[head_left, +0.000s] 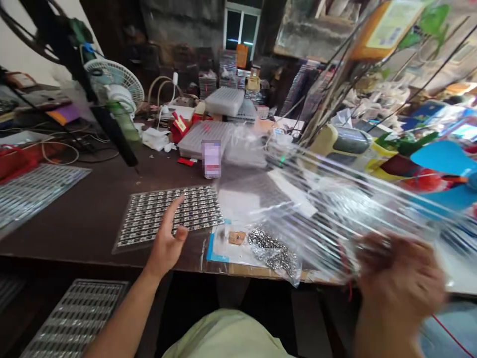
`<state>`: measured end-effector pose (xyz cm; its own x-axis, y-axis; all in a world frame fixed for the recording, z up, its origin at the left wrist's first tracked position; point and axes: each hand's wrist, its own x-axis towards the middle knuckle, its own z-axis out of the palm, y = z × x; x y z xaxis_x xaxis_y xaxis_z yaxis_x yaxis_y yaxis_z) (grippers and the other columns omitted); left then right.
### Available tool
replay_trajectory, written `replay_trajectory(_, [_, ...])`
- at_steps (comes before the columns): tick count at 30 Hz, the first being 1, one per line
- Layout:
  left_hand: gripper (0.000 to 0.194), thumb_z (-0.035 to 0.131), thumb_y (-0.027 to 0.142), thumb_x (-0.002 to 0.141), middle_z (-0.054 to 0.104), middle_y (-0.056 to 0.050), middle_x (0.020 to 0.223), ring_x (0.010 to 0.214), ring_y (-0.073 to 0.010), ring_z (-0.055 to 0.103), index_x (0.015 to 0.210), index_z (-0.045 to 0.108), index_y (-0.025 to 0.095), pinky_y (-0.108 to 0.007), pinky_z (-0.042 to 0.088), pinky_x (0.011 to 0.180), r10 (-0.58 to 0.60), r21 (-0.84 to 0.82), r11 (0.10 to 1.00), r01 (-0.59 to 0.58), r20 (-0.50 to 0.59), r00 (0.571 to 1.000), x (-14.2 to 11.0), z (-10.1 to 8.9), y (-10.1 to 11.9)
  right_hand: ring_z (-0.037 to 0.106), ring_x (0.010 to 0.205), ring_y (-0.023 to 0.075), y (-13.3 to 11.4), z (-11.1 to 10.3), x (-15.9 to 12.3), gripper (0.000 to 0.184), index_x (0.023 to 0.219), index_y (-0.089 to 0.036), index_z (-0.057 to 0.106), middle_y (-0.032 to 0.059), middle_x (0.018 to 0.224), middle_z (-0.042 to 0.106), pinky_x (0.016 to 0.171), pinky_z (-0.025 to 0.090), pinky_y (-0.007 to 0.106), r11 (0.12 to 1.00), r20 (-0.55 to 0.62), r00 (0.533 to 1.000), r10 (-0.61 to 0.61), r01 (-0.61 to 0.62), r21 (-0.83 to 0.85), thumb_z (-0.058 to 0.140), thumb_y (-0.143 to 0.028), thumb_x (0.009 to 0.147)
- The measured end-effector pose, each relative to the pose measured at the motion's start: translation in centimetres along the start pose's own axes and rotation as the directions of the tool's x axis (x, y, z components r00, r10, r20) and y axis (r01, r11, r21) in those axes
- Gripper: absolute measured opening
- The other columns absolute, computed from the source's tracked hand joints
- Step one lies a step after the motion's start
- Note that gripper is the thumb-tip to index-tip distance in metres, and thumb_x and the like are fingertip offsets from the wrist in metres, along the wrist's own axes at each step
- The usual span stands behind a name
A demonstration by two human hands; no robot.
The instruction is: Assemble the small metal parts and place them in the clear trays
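My left hand [166, 248] is over the front edge of a flat tray [143, 211] filled with rows of small dark and silver parts. Its index finger is stretched out and the thumb stands apart; whether it touches the tray I cannot tell. On the right, my right hand [404, 276] is closed on the near edge of a clear ridged plastic tray [320, 233], tilted and smeared by motion. Between my hands lies a clear bag of shiny metal pieces [274, 251], beside a small brown tag [237, 237] on a white and blue sheet [219, 251].
A phone [211, 159] stands upright behind the parts tray. Stacked plastic trays [203, 136] and a fan [115, 84] are at the back. A black stand arm [100, 114] reaches down at the left. More filled trays lie left [40, 186] and below the table edge [74, 318].
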<state>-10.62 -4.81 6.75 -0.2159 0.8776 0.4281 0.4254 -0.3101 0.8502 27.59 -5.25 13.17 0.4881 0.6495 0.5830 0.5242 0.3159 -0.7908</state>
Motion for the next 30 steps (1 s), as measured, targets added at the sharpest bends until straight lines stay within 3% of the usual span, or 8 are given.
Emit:
replay_trajectory(2, [0.076,0.042,0.068,0.082,0.045,-0.013,0.141,0.127,-0.0290,0.046,0.144,0.032,0.024,-0.046,0.038,0.105,-0.106,-0.199,0.975,0.099,-0.026,0.994,-0.1,-2.6,-0.3,0.062,0.059,0.0159,-1.1,5.9,-0.2,0.039,0.097,-0.025,0.057,0.0058,0.082,0.064,0.040,0.039,0.024,0.910,0.257,0.921,0.294,-0.352,0.218,0.055,-0.060,0.081])
replay_trajectory(4, [0.075,0.052,0.059,0.083,0.052,-0.013,0.133,0.103,-0.0231,0.062,0.145,0.026,0.028,-0.041,0.050,0.089,-0.235,-0.328,0.924,0.198,-0.077,0.969,-0.3,-5.2,-1.2,0.060,0.056,0.0122,-1.1,12.1,-0.6,0.049,0.098,-0.022,0.055,0.0029,0.082,0.064,0.042,0.041,0.022,0.837,0.512,0.794,0.328,-0.495,0.231,0.057,-0.065,0.076])
replay_trajectory(7, [0.076,0.064,0.050,0.078,0.060,-0.009,0.119,0.070,-0.0132,0.062,0.143,0.033,0.026,-0.030,0.053,0.066,-0.379,-0.270,0.906,0.327,-0.167,0.910,-1.0,-8.5,-3.7,0.059,0.058,0.0095,0.8,20.8,-2.0,0.052,0.117,-0.023,0.046,0.0042,0.101,0.063,0.046,0.043,0.021,0.935,0.629,0.750,0.206,-0.341,0.101,0.046,-0.061,0.082])
replay_trajectory(11, [0.061,0.055,0.051,0.082,0.062,-0.010,0.110,0.078,-0.0184,0.062,0.132,0.049,0.018,-0.036,0.052,0.074,-0.358,0.176,0.898,0.403,-0.241,0.902,-2.5,-11.2,-7.2,0.062,0.073,0.0157,2.8,28.3,-5.2,0.048,0.107,-0.017,0.057,0.0118,0.108,0.061,0.072,0.051,0.036,0.999,0.744,0.667,0.041,-0.039,-0.020,0.051,-0.056,0.080])
replay_trajectory(19, [0.045,0.040,0.039,0.091,0.055,-0.015,0.126,0.112,-0.0330,0.050,0.128,0.054,0.018,-0.052,0.044,0.089,-0.317,0.738,0.548,0.394,-0.253,0.914,-2.0,-13.0,-10.5,0.048,0.119,0.0322,2.7,30.0,-7.8,0.038,0.111,-0.011,0.061,0.0193,0.121,0.059,0.103,0.030,0.052,0.957,0.840,0.539,-0.069,0.272,-0.096,0.051,-0.034,0.082])
replay_trajectory(23, [0.042,0.039,0.036,0.091,0.055,-0.014,0.128,0.117,-0.0320,0.047,0.124,0.057,0.017,-0.051,0.038,0.097,-0.293,0.754,0.559,0.346,-0.210,0.933,1.8,-13.3,-12.8,0.055,0.108,0.0275,2.1,29.3,-8.1,0.039,0.124,-0.014,0.055,0.0153,0.124,0.059,0.093,0.041,0.041,0.787,0.903,0.430,-0.007,0.559,-0.260,0.042,-0.026,0.089])
replay_trajectory(26, [0.037,0.039,0.029,0.091,0.056,-0.012,0.129,0.121,-0.0301,0.044,0.118,0.061,0.018,-0.052,0.031,0.103,-0.235,0.738,0.614,0.279,-0.166,0.958,3.2,-12.9,-13.9,0.057,0.104,0.0267,1.2,29.5,-9.0,0.040,0.126,-0.012,0.054,0.0165,0.121,0.059,0.090,0.042,0.037,0.665,0.898,0.440,0.028,0.663,-0.345,0.041,-0.027,0.092])
replay_trajectory(30, [0.036,0.039,0.023,0.089,0.052,-0.014,0.134,0.129,-0.0329,0.037,0.119,0.058,0.016,-0.061,0.018,0.107,-0.190,0.680,0.636,0.364,-0.319,0.929,-1.0,-14.2,-14.1,0.055,0.104,0.0270,-0.7,31.6,-11.7,0.039,0.124,-0.011,0.055,0.0174,0.119,0.060,0.091,0.042,0.038,0.687,0.903,0.426,-0.058,0.673,-0.274,0.040,-0.027,0.092])
